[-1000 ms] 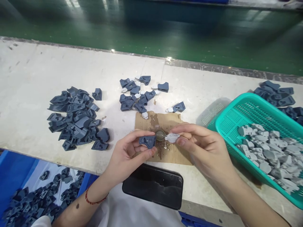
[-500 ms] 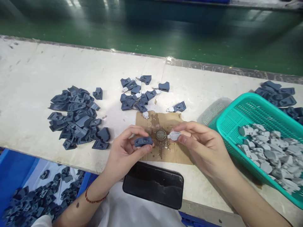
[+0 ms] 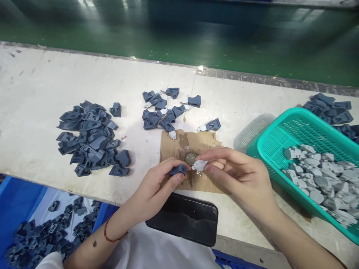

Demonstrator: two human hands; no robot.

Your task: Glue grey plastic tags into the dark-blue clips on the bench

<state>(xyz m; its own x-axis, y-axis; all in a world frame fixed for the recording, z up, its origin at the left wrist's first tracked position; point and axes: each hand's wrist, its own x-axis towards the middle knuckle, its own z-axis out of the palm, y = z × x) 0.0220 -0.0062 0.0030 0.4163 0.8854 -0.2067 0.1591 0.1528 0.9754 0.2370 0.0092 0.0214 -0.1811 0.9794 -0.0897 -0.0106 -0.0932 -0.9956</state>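
Between the thumb and fingers of my left hand (image 3: 159,185) is a dark blue-grey plastic part (image 3: 177,170), partly covered by the fingertips. My right hand (image 3: 238,173) pinches a light grey plastic piece (image 3: 199,165) whose narrow end points left toward the blue part. The two pieces are close together but apart. Just behind them a small round dish (image 3: 190,158) with a wet look sits on a stained brown cardboard sheet (image 3: 169,147). Several blue parts with light grey pieces fitted in them (image 3: 167,125) lie beyond the cardboard.
A black phone (image 3: 185,220) lies at the table's near edge. Left is a heap of blue parts (image 3: 95,144), with a blue bin (image 3: 17,198) of more below. A green basket (image 3: 263,144) of grey pieces stands right, more blue parts (image 3: 328,108) behind it.
My left hand has moved right and turned the blue part, now seen more end-on. My right hand has shifted slightly left with the grey piece, so the two are nearer each other.
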